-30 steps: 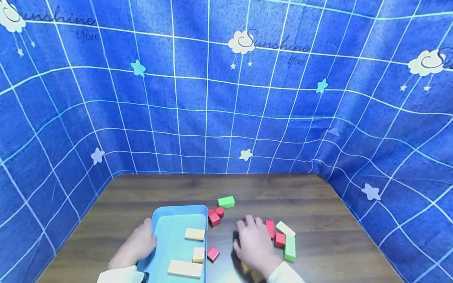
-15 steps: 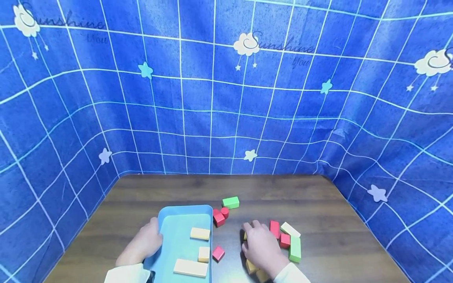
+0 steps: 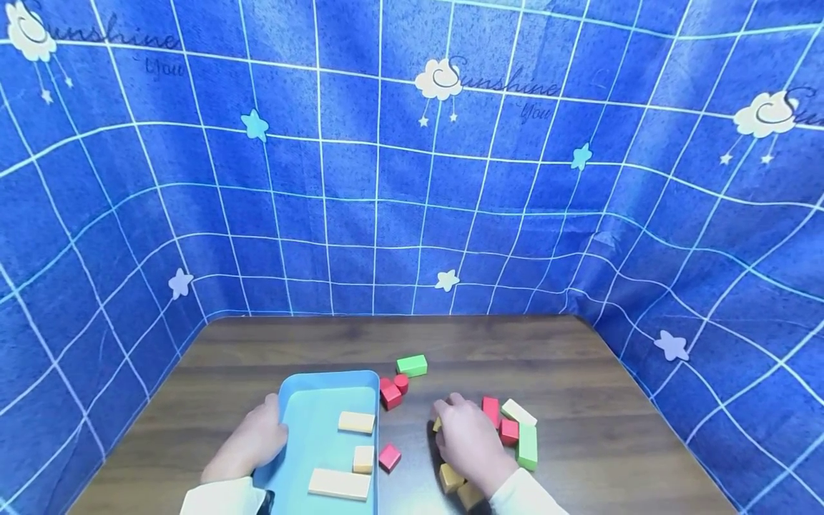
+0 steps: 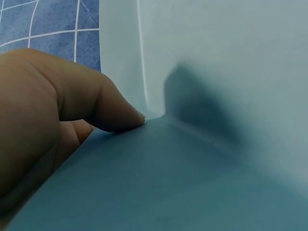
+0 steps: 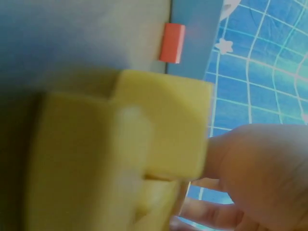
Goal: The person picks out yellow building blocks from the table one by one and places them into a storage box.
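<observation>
My left hand (image 3: 256, 438) grips the left wall of a light-blue tray (image 3: 378, 400). In the left wrist view its thumb (image 4: 120, 115) bends over the rim onto the inner side. Pale wooden blocks (image 3: 339, 484) lie inside the tray. Over the table to the tray's right, my right hand (image 3: 473, 440) has its fingers curled at a small yellow block (image 3: 438, 423), mostly hidden by the hand. Under the palm and wrist sit more yellow blocks (image 3: 452, 478). Close to the right wrist camera, a yellow cube (image 5: 168, 125) blocks part of the fingers.
A red cube (image 3: 389, 458) lies just outside the tray's right wall. Several red pieces (image 3: 390, 395) and a green block (image 3: 412, 366) lie behind it. Right of my right hand are red blocks (image 3: 508, 431), a cream block (image 3: 518, 413) and a green block (image 3: 526, 447).
My right hand's fingers have drawn in around the small yellow block, and more of the yellow blocks beneath the wrist show. The left hand stays on the tray. The head view shifts slightly.
</observation>
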Motion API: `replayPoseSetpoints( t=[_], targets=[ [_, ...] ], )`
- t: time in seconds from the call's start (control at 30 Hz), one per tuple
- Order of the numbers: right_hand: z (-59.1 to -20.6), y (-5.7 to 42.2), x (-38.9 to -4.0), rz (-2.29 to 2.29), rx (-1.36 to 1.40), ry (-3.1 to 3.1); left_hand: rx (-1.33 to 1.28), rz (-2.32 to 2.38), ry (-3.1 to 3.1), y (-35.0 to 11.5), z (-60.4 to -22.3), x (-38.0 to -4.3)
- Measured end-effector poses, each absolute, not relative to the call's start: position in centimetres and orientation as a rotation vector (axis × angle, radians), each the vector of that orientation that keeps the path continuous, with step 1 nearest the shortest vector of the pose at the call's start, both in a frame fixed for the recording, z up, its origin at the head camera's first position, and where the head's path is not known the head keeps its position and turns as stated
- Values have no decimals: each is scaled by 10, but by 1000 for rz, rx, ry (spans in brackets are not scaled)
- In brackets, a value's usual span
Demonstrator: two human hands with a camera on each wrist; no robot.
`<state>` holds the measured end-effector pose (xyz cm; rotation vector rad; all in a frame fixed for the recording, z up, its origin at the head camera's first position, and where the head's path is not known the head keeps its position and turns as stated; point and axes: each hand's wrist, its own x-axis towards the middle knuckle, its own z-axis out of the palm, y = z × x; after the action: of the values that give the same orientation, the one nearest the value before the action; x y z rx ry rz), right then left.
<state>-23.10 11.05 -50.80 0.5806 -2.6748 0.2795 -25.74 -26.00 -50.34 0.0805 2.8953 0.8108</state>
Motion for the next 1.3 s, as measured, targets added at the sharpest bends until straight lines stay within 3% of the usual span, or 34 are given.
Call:
replayPoseSetpoints(
  t=[0.67, 1.3],
  targets=[
    [-443, 85, -238, 409, 810, -2835, 75, 842, 2898, -259, -503, -260],
    [-449, 63, -229, 333, 852, -2801, 91, 858, 2897, -264, -503, -256]
  ],
)
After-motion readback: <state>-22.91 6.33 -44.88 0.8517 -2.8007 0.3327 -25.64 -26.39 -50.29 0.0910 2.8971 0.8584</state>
